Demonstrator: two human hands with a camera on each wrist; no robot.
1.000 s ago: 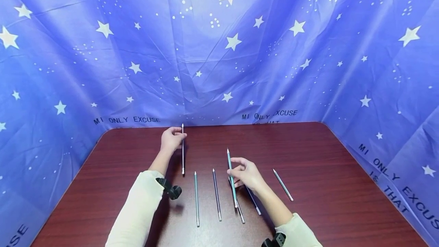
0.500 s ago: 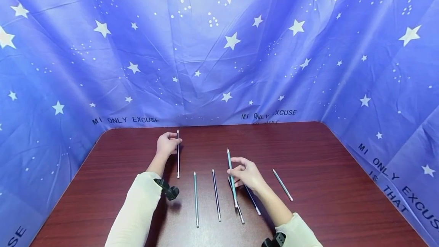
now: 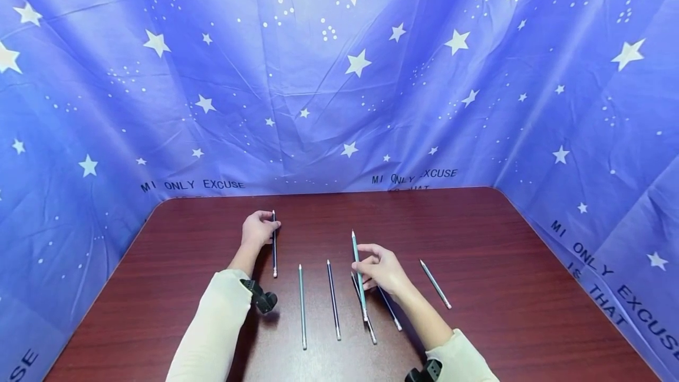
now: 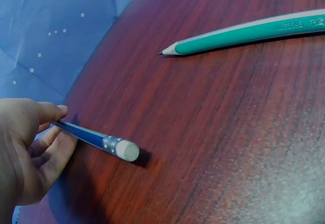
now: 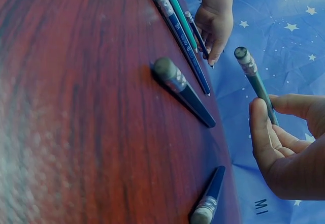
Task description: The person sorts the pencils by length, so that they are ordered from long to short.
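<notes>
your left hand [image 3: 257,230] pinches a blue pencil [image 3: 274,258], your right hand [image 3: 386,270] a green pencil [image 3: 362,296] that a slack grip could drop.

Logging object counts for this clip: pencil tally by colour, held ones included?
Green: 3 (held green pencil, left green pencil, right green pencil)
Dark: 4 (held dark pencil, centre dark pencil, overlapped dark pencil, rightmost dark pencil)
Total: 7 pencils
</notes>
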